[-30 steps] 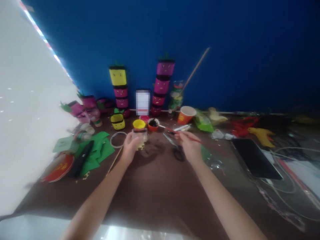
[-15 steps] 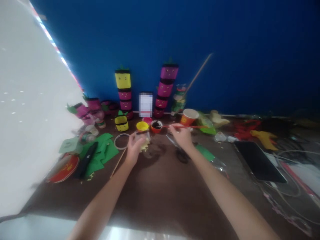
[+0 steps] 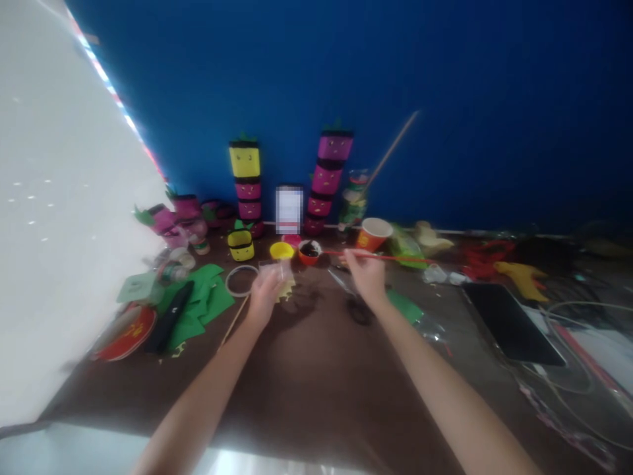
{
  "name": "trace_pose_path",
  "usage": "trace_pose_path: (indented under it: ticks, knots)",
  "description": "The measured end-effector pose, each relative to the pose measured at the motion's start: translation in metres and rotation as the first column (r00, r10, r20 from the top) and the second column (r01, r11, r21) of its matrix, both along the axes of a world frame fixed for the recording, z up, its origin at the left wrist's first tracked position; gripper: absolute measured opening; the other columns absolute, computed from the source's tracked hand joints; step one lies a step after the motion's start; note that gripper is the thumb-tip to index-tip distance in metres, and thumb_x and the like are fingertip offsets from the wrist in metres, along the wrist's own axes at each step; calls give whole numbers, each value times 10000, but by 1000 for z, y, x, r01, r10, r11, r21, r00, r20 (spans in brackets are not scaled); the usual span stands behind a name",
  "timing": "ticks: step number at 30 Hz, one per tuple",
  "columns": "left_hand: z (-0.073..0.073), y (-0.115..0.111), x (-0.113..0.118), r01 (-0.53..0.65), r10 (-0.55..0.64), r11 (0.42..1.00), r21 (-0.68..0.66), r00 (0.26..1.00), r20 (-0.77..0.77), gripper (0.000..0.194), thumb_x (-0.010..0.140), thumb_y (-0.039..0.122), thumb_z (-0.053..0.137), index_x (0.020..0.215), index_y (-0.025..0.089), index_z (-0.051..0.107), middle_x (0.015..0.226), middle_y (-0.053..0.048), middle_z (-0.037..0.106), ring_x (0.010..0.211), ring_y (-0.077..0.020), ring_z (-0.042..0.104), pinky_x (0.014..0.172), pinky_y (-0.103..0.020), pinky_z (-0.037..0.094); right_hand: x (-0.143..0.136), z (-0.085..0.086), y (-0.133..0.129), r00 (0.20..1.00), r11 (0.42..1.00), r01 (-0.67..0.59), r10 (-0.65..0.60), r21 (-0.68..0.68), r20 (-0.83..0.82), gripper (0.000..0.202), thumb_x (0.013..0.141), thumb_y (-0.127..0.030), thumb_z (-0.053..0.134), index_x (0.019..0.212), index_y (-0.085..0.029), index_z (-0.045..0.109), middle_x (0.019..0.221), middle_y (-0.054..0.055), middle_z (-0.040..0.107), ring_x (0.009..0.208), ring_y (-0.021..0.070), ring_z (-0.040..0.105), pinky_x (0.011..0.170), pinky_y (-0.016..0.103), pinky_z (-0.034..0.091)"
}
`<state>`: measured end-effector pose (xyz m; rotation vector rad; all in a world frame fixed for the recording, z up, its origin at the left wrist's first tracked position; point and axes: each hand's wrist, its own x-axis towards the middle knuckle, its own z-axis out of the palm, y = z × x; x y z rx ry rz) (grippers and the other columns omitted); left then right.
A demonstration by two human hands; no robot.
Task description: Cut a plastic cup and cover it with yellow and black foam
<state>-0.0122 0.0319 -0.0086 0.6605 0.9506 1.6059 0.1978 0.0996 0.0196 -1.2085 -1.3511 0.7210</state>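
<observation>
My left hand (image 3: pixel 266 293) is closed around a small clear plastic piece (image 3: pixel 277 269), whose exact shape is blurred. A thin red paintbrush (image 3: pixel 405 258) is pinched in my right hand (image 3: pixel 366 274). Its tip points left, to the rim of a small red cup of black paint (image 3: pixel 310 251); whether it touches the paint I cannot tell. Just behind the plastic piece stands a small yellow dish (image 3: pixel 281 250). A pink dish (image 3: pixel 291 239) is partly hidden behind it. Scissors (image 3: pixel 353 297) lie below my right hand.
Painted purple and yellow stacked containers (image 3: pixel 330 178) stand by the blue wall, with a phone (image 3: pixel 289 210) between the stacks. Right of them are a paper cup (image 3: pixel 374 233) and a tablet (image 3: pixel 514 323). Green sheets (image 3: pixel 202 300), a tape ring (image 3: pixel 242 281) and a stick (image 3: pixel 233 323) lie left.
My right hand has moved slightly right and down, drawing the brush back from the middle of the paint cup toward its rim. The plastic piece in my left hand has turned or tilted slightly.
</observation>
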Motion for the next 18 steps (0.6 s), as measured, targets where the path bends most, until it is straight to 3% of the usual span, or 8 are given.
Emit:
trace_pose_path:
  ticks: [5,8,11,14,18]
  knots:
    - [1,0,0,6,-7,999,-41,1000,-29,415,602,377,767,918,145,632,890,-59,709,920,-218,664,898,-371,483,-11,4,5,951,992,-51,13,115,310,236,778,-427,565,763,-213,665,742,54,711,714,216,656,726,361,504]
    - [-3,2,-1,42,-42,998,-36,999,10,424,617,383,758,941,152,612,892,-58,706,883,-205,674,884,-371,492,-13,5,4,939,990,-48,-1,134,344,242,781,-438,558,751,-223,667,745,49,710,723,219,651,734,361,501]
    - [-5,2,-1,54,-52,998,-36,997,50,463,623,408,745,978,156,587,895,-65,704,833,-195,680,852,-372,503,-9,3,-2,977,992,-2,-24,123,211,257,771,-454,575,767,-211,661,746,55,713,726,223,660,761,381,509]
    - [-5,3,0,59,-57,998,-28,996,70,470,639,430,723,993,156,578,915,-73,702,834,-191,678,853,-367,500,-2,-2,-13,998,997,59,-57,56,-39,271,738,-457,623,792,-193,655,731,56,711,707,220,667,752,391,524]
    - [-6,3,2,80,-78,996,-35,994,71,474,638,438,719,993,152,587,959,-83,695,861,-201,676,856,-368,498,4,-7,-28,928,997,73,-83,-41,-364,240,703,-419,677,764,-190,638,727,32,698,700,181,661,742,357,531]
